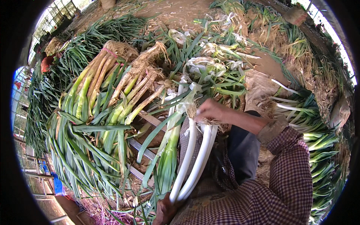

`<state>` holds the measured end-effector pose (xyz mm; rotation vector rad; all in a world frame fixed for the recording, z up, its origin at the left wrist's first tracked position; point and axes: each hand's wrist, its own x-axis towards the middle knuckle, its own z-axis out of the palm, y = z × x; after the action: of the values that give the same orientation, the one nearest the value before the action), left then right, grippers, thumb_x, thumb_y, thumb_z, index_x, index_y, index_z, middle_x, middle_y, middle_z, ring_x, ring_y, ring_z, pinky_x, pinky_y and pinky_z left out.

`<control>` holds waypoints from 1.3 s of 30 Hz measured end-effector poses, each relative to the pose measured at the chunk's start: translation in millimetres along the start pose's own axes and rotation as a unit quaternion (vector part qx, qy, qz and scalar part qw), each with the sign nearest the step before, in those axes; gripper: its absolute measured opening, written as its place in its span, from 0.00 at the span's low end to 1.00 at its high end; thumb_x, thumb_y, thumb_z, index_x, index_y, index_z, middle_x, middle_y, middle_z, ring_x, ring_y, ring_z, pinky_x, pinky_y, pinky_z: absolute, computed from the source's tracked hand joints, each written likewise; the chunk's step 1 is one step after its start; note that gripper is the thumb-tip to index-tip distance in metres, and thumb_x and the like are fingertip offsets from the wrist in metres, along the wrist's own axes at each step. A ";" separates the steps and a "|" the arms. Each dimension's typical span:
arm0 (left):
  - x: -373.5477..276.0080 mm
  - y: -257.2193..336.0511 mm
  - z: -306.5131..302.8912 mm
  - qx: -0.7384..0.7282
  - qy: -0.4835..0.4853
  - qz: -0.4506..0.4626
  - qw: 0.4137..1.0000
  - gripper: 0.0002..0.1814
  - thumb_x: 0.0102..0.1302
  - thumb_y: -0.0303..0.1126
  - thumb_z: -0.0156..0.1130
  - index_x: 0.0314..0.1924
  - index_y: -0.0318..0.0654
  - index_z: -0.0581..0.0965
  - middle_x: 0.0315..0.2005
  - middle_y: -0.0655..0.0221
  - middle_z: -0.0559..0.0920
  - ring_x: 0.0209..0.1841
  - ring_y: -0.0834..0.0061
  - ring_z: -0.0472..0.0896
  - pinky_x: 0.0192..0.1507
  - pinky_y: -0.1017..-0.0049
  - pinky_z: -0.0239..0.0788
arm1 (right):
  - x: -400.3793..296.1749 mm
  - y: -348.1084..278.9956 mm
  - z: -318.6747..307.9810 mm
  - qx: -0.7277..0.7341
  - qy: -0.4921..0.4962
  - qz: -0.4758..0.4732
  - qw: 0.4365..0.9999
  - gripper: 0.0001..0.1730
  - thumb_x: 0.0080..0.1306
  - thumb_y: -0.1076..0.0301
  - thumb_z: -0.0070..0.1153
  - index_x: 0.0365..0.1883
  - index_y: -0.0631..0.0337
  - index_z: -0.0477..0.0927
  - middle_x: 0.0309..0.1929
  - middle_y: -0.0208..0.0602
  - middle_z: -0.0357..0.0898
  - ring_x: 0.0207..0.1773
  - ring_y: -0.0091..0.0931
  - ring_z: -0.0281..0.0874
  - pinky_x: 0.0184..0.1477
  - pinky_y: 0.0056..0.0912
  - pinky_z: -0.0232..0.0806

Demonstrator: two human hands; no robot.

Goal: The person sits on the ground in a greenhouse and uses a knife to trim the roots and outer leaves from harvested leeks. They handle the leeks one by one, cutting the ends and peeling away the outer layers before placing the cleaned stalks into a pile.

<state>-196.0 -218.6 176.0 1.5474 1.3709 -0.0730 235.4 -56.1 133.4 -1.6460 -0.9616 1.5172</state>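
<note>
Several long white leeks (199, 157) lie across my lap, roots towards the top. My left hand (165, 209), at the bottom edge, is closed around their lower part, its fingers partly hidden. My right hand (209, 111), slightly blurred, is at the root end, by a tuft of roots (191, 110); what its fingers pinch is unclear. Just left of the white stalks hangs a green leek top (168, 152) with a pale, loose outer sheath (188, 102). Further left lie unpeeled leeks (95, 76) with brown outer skins, tied with a pink string near the roots.
Peeled leeks (312, 137) lie in a long row at the right. Loose leaves and pale peelings (208, 66) are heaped ahead. A metal frame (140, 149) shows beneath the unpeeled bundles. More green leeks (92, 42) are piled at the upper left. A blue object (57, 184) stands low at the left.
</note>
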 end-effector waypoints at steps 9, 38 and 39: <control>9.7 -34.4 5.5 -0.031 -0.042 0.052 0.997 0.39 0.60 0.43 0.79 0.65 0.31 0.74 0.42 0.51 0.88 0.43 0.61 0.87 0.43 0.61 0.80 | 19.3 39.0 -21.7 -0.180 0.016 -0.311 0.933 0.41 0.60 0.66 0.78 0.71 0.57 0.75 0.41 0.36 0.90 0.41 0.25 0.86 0.50 0.34 0.77; 40.9 -103.5 -25.3 -0.202 -0.072 0.079 0.974 0.31 0.60 0.30 0.77 0.62 0.31 0.76 0.45 0.60 0.87 0.44 0.62 0.86 0.44 0.62 0.81 | -90.8 -64.5 -5.3 -0.531 0.177 -0.365 0.743 0.63 0.60 0.63 0.72 0.85 0.52 0.41 0.82 0.56 0.52 0.77 0.46 0.64 0.72 0.55 0.68; 40.6 -77.6 -28.3 -0.276 -0.108 0.011 0.955 0.24 0.62 0.23 0.73 0.58 0.31 0.77 0.48 0.59 0.85 0.50 0.62 0.84 0.49 0.61 0.79 | -102.3 -51.2 12.6 -0.524 0.144 -0.395 0.740 0.61 0.61 0.63 0.71 0.84 0.51 0.43 0.82 0.54 0.54 0.77 0.45 0.64 0.73 0.56 0.64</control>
<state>-256.4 -183.9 116.0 1.0503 1.0794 0.1414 215.1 -120.5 226.7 -1.6388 -2.1754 0.0293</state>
